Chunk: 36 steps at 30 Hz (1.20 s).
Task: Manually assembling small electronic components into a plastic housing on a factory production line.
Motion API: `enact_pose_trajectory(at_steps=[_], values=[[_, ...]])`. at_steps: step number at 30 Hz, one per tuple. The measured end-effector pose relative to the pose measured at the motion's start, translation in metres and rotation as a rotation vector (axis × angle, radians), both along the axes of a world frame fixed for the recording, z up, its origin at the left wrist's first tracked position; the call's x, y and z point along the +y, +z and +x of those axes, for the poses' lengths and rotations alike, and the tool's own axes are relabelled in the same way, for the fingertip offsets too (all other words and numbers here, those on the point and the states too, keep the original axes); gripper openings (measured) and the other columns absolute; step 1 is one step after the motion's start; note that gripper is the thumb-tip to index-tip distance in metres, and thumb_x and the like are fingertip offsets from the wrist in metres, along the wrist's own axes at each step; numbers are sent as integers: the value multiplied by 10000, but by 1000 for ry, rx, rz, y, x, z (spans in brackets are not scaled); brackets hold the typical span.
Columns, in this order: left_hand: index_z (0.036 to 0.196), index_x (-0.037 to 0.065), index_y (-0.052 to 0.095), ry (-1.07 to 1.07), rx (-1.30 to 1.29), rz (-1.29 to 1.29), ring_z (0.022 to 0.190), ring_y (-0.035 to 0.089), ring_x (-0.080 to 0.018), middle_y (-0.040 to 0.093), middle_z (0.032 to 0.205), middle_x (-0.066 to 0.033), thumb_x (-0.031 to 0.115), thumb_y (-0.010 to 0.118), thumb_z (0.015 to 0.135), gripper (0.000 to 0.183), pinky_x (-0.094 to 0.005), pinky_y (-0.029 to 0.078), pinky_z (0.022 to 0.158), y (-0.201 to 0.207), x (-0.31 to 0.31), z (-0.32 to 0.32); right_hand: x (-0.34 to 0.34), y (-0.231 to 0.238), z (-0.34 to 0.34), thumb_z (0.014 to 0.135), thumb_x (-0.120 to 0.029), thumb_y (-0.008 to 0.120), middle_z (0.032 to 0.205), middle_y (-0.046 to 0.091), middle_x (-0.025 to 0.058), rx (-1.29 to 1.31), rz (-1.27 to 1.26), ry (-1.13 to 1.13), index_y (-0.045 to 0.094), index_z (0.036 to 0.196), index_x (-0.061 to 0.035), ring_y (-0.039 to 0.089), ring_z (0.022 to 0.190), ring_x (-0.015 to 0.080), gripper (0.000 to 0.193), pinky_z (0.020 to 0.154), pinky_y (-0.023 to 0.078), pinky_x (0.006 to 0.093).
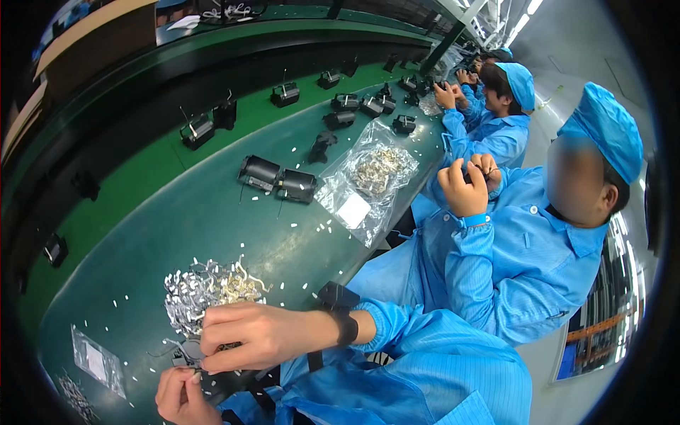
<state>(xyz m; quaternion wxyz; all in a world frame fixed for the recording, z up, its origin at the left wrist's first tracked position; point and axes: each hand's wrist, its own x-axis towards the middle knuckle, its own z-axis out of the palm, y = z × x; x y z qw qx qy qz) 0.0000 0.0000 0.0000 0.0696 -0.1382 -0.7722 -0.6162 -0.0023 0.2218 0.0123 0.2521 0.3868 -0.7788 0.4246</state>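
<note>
Green counter [156,234]: a part slipping from a loose pinch could vanish among its litter. Co-worker [535,244] close by the right sleeve [439,340]; a bump could jolt the work. Clear bag [379,131] of metal bits farther along. Right hand [248,336] curled, contact hidden, cannot tell its grip. Metal pile [205,287] just beyond, tangled, could snag fingers. Left hand [180,398]: thumb and fingertips pinching the small dark part [186,352], which sits between both hands. White bits [294,225] scattered.
</note>
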Motion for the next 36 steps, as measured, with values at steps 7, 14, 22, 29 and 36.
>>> enact_pose_trajectory(at_steps=[7, 14, 22, 29, 36], values=[[809, -71, 667, 60, 61, -123, 669, 606, -226, 651, 725, -136, -86, 679, 799, 22, -326, 496, 666, 9, 20, 21, 1, 0, 22, 862, -69, 759, 1072, 598, 79, -212, -299, -74, 701, 1126, -13, 587, 911, 236, 276, 734, 506, 346], [868, -48, 669, 40, -79, 185, 774, 630, -167, 665, 851, -122, -105, 735, 738, 156, -260, 504, 672, 6, 32, 18, 10, 6, 13, 777, 8, 738, 1090, 638, 147, -389, -54, -195, 644, 1215, 25, 651, 937, 309, 448, 801, 547, 382], [855, -41, 731, 96, 187, 97, 665, 692, -226, 721, 791, -156, -60, 807, 735, 144, -287, 530, 589, 10, 7, 8, -34, 21, -7, 686, 55, 701, 1010, 666, 152, -342, 1, -224, 693, 1157, 23, 670, 829, 294, 472, 708, 554, 370], [1228, -70, 512, -1, 354, 198, 782, 733, -311, 714, 827, -201, -107, 637, 869, 381, -383, 599, 750, -6, 21, -3, -23, 30, -53, 786, 44, 625, 852, 550, 187, -385, 102, -334, 639, 1007, 30, 606, 783, 393, 222, 663, 512, 448], [1089, -80, 622, -119, 267, 173, 808, 745, -288, 744, 830, -184, -67, 645, 878, 212, -380, 593, 762, 0, 12, 0, 39, 31, -208, 866, -121, 577, 778, 642, 311, -380, 261, -763, 663, 817, 99, 653, 775, 489, 241, 727, 544, 528]])
